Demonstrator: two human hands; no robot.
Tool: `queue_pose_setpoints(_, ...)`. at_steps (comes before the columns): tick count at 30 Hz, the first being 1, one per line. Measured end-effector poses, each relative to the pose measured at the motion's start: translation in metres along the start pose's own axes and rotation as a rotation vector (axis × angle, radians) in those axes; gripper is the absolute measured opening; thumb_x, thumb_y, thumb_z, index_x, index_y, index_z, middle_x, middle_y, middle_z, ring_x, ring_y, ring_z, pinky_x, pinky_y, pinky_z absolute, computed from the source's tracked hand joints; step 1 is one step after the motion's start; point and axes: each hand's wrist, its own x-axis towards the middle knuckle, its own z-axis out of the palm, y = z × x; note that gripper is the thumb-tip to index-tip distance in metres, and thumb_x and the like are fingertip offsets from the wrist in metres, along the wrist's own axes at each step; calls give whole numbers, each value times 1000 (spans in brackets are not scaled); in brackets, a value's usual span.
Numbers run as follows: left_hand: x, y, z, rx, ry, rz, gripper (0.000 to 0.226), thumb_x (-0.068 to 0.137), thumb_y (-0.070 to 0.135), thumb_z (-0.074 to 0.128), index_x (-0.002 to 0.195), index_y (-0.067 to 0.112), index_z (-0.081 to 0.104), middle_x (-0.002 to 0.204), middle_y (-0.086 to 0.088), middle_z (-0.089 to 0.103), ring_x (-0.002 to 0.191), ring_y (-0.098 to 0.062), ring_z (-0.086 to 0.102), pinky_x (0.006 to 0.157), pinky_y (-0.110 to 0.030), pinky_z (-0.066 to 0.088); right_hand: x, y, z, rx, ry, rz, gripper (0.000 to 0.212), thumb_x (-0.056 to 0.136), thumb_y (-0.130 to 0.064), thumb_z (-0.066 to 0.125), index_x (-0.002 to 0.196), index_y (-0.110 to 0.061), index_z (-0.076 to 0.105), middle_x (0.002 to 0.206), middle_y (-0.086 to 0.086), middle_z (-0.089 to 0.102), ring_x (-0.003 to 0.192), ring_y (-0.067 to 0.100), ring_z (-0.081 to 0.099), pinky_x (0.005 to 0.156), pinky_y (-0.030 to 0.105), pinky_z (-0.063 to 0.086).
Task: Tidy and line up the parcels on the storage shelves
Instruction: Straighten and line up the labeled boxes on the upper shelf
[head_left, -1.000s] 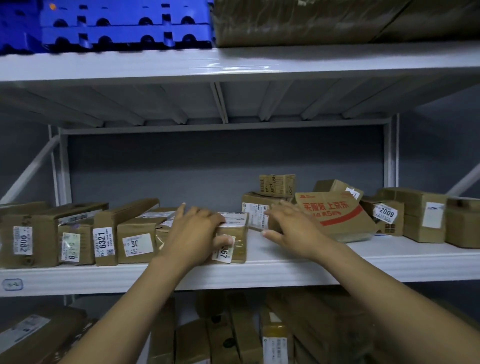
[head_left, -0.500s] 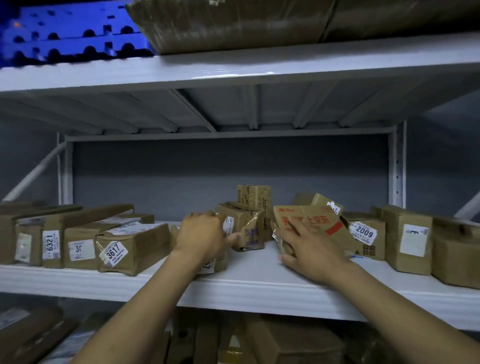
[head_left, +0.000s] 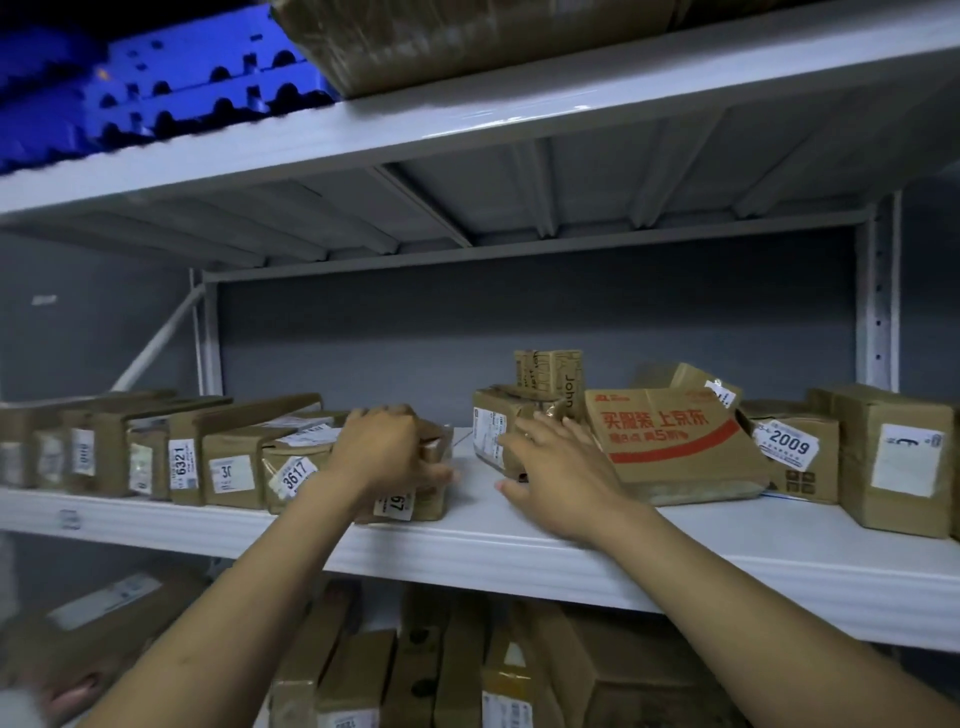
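While the left hand (head_left: 384, 457) stays curled over the small parcel (head_left: 426, 501) near the front edge of the middle shelf (head_left: 467, 551), thumb along its right side, the right hand (head_left: 558, 467) has left the red-printed parcel (head_left: 675, 447). It now lies with fingers spread against the taped parcel (head_left: 488, 434) just left of that one. The bare gap between the small parcel and the taped parcel is wider than before. The left hand covers most of the small parcel's label, so only "67" reads. Parcels toward the shelf's left end are blurred. Those on the shelf below are dim and partly behind both forearms.
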Motion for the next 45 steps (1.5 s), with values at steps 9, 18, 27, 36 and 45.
queue_pose_setpoints(9,-13,-39,-1,-82,-92,-20,65,75,75,54,131,41,53,130,6,59,120,-21,51,107,-48,28,23,-34,10,13,-93,-66,53,92,-48,50,141,-28,43,148,-4,43,137,17,36,114,38,22)
queue_pose_setpoints(18,18,16,2,-252,165,126,59,89,50,59,142,29,44,144,2,44,127,-20,45,101,-34,41,13,25,-24,-225,59,162,46,92,-44,50,135,-28,53,156,2,30,147,21,16,119,40,8)
queue_pose_setpoints(27,94,92,62,-328,134,0,58,87,50,59,138,28,44,142,-8,39,127,-34,37,105,-43,38,-30,69,-7,-109,16,335,57,97,-49,36,150,-46,14,163,0,7,149,26,8,120,41,12)
queue_pose_setpoints(36,123,127,77,-291,224,-303,70,80,68,55,127,15,51,131,-11,43,123,-33,41,77,-35,48,-34,86,9,-106,86,354,56,98,-56,27,150,-48,8,163,-3,5,150,19,2,120,39,3)
queue_pose_setpoints(45,80,112,62,-642,470,-383,45,76,42,67,111,15,60,135,-8,44,110,-33,56,88,-38,48,-34,91,11,19,174,321,55,98,-54,35,150,-37,27,159,-2,22,148,17,12,119,37,8)
